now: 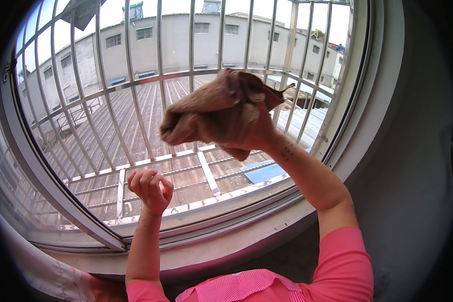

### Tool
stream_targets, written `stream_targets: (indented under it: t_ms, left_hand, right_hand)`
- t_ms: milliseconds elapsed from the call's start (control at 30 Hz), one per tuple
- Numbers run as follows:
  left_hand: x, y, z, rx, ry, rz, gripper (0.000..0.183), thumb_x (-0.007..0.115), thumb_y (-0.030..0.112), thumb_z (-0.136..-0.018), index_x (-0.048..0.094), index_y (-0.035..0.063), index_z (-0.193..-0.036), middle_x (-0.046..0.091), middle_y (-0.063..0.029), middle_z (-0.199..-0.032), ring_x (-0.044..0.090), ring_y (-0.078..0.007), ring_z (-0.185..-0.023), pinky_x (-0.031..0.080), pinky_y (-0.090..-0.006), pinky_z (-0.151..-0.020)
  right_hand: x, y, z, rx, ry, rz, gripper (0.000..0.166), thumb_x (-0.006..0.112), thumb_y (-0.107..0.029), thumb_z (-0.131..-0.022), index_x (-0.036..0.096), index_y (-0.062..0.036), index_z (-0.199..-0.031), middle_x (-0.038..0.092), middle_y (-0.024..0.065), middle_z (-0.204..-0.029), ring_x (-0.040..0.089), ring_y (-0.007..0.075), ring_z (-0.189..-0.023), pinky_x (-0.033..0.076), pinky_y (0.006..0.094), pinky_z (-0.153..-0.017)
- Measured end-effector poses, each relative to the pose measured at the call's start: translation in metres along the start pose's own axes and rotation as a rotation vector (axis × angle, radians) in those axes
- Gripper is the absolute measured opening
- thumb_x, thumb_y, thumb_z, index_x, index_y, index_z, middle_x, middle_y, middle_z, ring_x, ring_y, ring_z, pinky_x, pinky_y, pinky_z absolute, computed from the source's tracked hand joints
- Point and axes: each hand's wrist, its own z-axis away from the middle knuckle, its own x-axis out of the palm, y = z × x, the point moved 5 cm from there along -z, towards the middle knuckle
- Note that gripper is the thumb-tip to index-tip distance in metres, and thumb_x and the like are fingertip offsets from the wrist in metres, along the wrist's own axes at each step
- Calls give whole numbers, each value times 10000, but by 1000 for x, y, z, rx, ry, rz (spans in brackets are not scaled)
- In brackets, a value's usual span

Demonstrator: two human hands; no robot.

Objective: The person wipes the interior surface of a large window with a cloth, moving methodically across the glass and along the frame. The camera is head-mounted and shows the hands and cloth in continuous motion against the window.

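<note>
A bunched brown cloth (207,113) is gripped in my right hand (262,130), raised before the window at the end of an outstretched arm. One side of the cloth hangs in folds to the left, and a frayed tip sticks out on the right. Most of my right fingers are covered by it. Lower and to the left, my left hand (151,188) is held up with its fingers curled in and nothing in it. Whether the cloth touches a glass pane cannot be told.
Beyond the window frame (245,211) stands a metal bar cage (159,56). A blue sheet (266,173) lies outside past its lower rails. Below the frame runs the sill (219,247). A curtain (49,264) hangs at lower left; a wall (404,170) rises on the right.
</note>
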Motion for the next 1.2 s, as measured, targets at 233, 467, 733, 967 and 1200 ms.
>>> stream_targets:
  t_ms: [233,467,733,967,1200]
  left_hand:
    - [-10,-5,3,30,13,-39,106,549,71,-786,503,94,-878,539,-71,-1016,423,-254,-1019,325,-451,-930]
    - [-7,-4,1,38,-17,-42,85,525,79,-822,497,86,-902,534,-88,-1029,425,-262,-1018,316,-455,-932]
    - [-7,2,-4,53,-41,-95,106,520,62,-811,487,77,-910,528,-89,-1020,432,-260,-1006,316,-449,-930]
    - [-5,2,-3,54,-46,-85,153,519,21,-775,477,84,-908,515,-80,-989,434,-258,-991,320,-440,-915]
    - [-3,0,-3,50,-38,-68,188,512,-24,-756,461,80,-905,493,-82,-977,431,-262,-963,330,-433,-870]
  right_hand:
    - [-13,68,58,72,184,60,551,663,-355,-661,560,-177,-1173,583,127,-1005,562,372,-959,429,509,-817]
    - [-7,126,126,292,34,18,568,565,-283,-784,460,-56,-1294,512,194,-1199,492,387,-1089,378,447,-933]
    - [-13,176,176,481,192,117,534,511,-285,-850,410,-37,-1313,474,198,-1231,440,364,-1158,337,438,-947]
    - [-12,221,227,687,153,259,450,398,-308,-905,368,-60,-1280,478,90,-1181,430,190,-1156,294,333,-1003]
    - [-20,241,250,806,272,359,354,365,-264,-914,503,-64,-1173,587,144,-1016,546,269,-996,416,385,-876]
